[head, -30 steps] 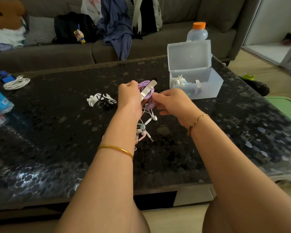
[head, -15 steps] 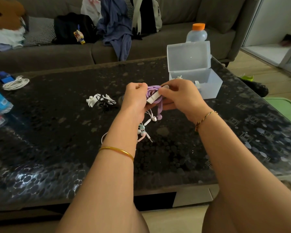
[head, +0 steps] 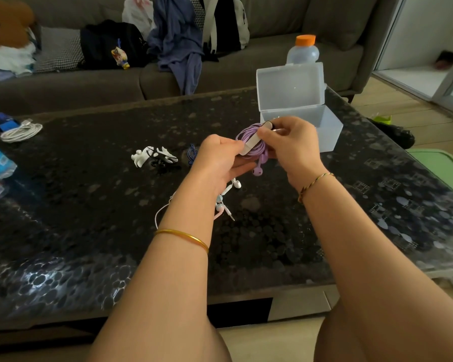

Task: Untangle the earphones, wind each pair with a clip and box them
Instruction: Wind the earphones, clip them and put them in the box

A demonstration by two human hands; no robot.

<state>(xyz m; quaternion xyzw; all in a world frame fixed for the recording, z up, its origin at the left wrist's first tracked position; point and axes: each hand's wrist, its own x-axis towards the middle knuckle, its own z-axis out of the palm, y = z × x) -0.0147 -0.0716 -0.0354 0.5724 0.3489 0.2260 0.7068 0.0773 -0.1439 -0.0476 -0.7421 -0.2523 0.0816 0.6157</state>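
Above the table's middle I hold a wound coil of purple earphones [head: 249,135] with a white clip [head: 251,145] across it. My left hand [head: 220,163] pinches the clip's lower end. My right hand [head: 290,142] pinches the upper end of the clip and coil. One purple earbud [head: 257,173] hangs below. Under my hands a tangle of white and pink earphones [head: 224,198] lies on the table. The open clear box [head: 327,129] stands just behind my right hand, its contents hidden.
Several white and black clips [head: 153,158] and a blue cord [head: 192,155] lie left of my hands. A white cable [head: 20,131] and blue packets sit at the table's left edge. An orange-capped bottle [head: 302,52] stands behind the box. A sofa with bags lies beyond.
Both hands carried the purple coil right and a little farther away, toward the box. My right hand shifted from the coil's side onto the clip's upper end.
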